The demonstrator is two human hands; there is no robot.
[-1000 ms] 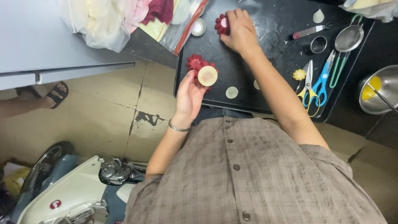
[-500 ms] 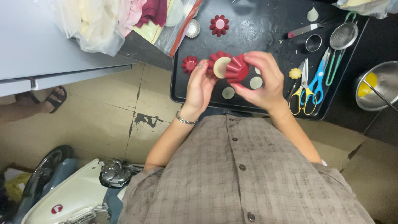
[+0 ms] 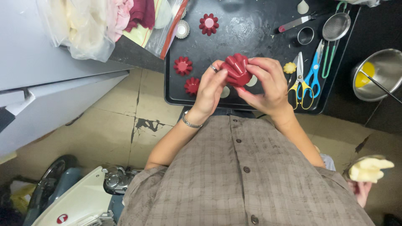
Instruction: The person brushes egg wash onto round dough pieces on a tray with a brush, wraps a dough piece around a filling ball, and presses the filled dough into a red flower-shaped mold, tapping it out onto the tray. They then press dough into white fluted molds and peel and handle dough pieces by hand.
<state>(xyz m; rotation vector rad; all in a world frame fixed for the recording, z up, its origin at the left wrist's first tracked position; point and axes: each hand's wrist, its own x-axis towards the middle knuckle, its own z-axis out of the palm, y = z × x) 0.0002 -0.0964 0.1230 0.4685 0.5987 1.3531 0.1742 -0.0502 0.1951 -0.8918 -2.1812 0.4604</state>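
Currently you pinch one red fluted mould (image 3: 236, 70) between both hands over the black tray (image 3: 251, 25): your left hand (image 3: 211, 86) curls its fingers on the near-left side, your right hand (image 3: 268, 81) presses thumb and fingers on the other. Half a second ago the mould sat lower and a pale disc showed beside it; that disc is now hidden. Three more red moulds (image 3: 183, 65) lie on the tray's left part, and the scissors (image 3: 307, 75) lie on its right.
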